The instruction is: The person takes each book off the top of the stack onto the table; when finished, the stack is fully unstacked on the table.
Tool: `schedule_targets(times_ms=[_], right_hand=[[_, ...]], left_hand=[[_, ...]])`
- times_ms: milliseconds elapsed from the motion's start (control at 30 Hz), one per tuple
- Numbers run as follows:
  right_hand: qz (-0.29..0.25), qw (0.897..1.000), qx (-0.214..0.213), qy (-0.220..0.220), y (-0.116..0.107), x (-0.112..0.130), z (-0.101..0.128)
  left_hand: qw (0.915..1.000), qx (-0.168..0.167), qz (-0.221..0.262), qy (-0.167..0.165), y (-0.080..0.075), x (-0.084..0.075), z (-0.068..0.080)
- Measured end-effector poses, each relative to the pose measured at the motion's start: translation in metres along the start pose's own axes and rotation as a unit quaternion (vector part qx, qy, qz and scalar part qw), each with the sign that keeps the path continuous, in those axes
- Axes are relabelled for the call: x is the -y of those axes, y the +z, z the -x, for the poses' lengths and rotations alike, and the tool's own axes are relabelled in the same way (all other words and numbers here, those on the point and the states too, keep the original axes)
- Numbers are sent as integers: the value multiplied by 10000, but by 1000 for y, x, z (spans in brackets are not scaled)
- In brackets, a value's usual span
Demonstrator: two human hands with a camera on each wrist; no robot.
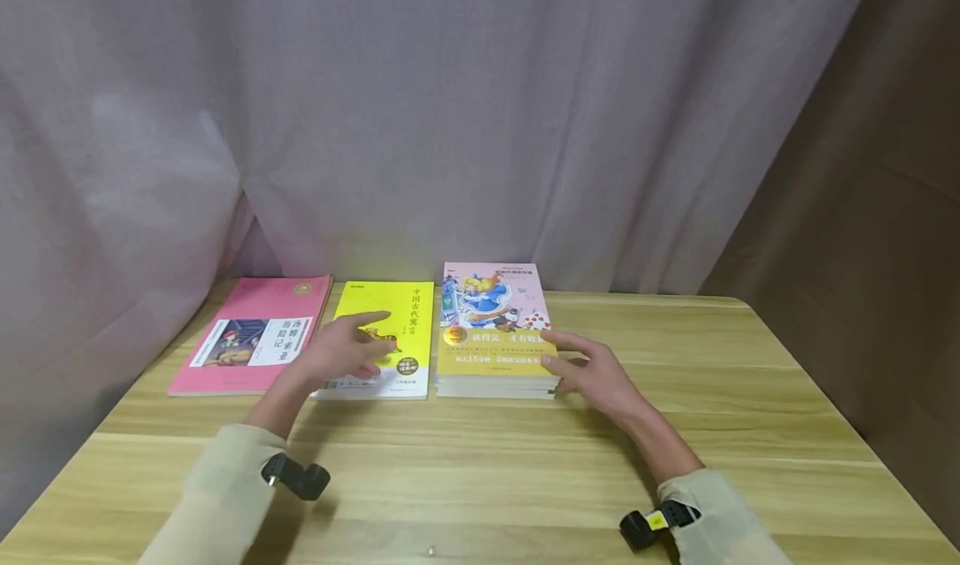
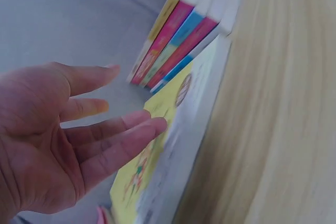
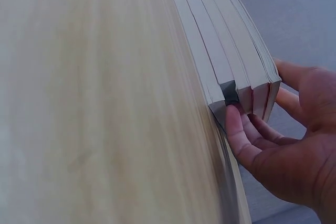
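Observation:
My left hand [image 1: 339, 353] is over a yellow book [image 1: 352, 298] with a white band along its near edge. Its fingers are spread and hold nothing; the left wrist view shows the palm and extended fingers beside the cover. My right hand [image 1: 603, 382] is at the right side of a stack of several books [image 1: 495, 387], topped by a pink and yellow cover with a girl in a blue dress. In the right wrist view, its loosely bent fingers [image 3: 239, 137] touch the stack's side near a corner, one low and others higher up.
A pink book [image 1: 255, 298] with a picture panel lies left of the yellow one. All the books rest toward the back of a wooden table [image 1: 465, 482], before a grey curtain [image 1: 405, 123]. A darker brown surface [image 1: 862, 240] rises at the right.

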State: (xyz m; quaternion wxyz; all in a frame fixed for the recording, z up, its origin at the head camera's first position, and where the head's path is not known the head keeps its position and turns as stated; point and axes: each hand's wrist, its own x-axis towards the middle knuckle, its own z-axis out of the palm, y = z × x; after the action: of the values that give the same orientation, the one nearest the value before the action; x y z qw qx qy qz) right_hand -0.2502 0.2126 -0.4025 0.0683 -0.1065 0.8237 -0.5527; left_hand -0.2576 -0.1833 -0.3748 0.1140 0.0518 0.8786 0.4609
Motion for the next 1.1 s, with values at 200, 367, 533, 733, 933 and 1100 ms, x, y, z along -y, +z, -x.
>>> schedule_targets(times_ms=[200, 367, 533, 733, 933, 1100], right_hand=[[-81, 10000, 0, 12, -3, -1, -2], [52, 9999, 52, 145, -12, 1, -1], [257, 9995, 69, 147, -22, 0, 0], [156, 9970, 578, 491, -34, -1, 4], [-156, 9958, 624, 654, -32, -5, 3], [-338, 9965, 291, 702, -26, -6, -1]], left_hand=[[9998, 134, 149, 83, 22, -6, -6], [9990, 155, 408, 123, 37, -14, -9], [9970, 230, 723, 152, 51, -19, -14], [9914, 571, 1158, 215, 63, -16, -20], [9890, 603, 1326, 240, 65, -10, -21], [9869, 772, 1384, 311, 65, -6, -23]])
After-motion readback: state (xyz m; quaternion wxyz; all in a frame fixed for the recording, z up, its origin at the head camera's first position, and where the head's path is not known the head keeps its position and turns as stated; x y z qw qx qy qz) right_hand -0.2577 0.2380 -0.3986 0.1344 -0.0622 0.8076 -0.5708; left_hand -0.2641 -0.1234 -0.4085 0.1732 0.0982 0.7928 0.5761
